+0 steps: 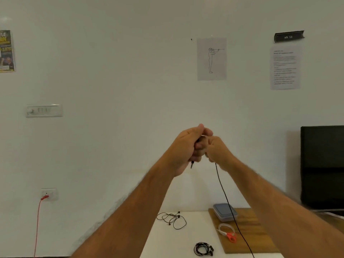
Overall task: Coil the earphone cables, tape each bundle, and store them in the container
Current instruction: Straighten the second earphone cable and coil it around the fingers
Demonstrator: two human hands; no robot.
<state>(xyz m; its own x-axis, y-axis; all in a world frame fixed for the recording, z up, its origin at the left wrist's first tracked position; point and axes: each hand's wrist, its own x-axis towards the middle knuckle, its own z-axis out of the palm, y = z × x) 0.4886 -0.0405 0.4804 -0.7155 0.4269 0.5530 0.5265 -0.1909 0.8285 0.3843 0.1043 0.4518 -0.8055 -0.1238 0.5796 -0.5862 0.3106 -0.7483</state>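
Hands are raised together in front of the wall, well above the counter (167, 239). The left hand (183, 148) is clenched around a black earphone cable (226, 200), whose plug end pokes out below its fist. The right hand (216, 151), touching the left, pinches the same cable, which hangs from it in a long line down past the container (224, 212).

That lidded plastic container sits on a wooden board (249, 237), at the board's far end. Just nearer than the container on the board lie a roll of clear tape (226, 228) and red-handled scissors (230, 236), touching each other. Left of the container, on the white counter, lies a loose earphone cable (172, 218). Nearer than that and left of the board sits a coiled cable bundle (203, 248).
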